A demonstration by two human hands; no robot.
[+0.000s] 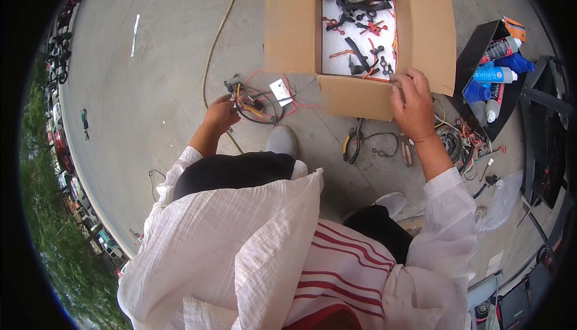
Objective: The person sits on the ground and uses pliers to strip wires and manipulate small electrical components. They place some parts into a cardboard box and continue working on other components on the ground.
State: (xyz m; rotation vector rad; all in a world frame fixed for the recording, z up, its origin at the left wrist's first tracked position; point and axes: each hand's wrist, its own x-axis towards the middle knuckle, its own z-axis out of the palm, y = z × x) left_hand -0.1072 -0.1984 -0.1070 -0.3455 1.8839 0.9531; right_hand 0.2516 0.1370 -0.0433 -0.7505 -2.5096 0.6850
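Observation:
My left hand [221,112], fingers curled, holds part of a wiring harness [252,103] with black, yellow and red wires and connectors; a white tag [280,92] lies beside it. My right hand [412,102] grips the near right edge of the open cardboard box [354,99], around its front flap. Inside, on a white lining [332,54], lie several black curved pieces [366,0], red terminal covers [374,27] and short wires.
Pliers [351,144] and a tangle of cables and parts [457,144] lie below the box. A black bin [470,72] of bottles stands right, near a plastic bag [502,201]. A hose [211,48] crosses the ground; my shoes [281,141] are below. Vehicles line the far left.

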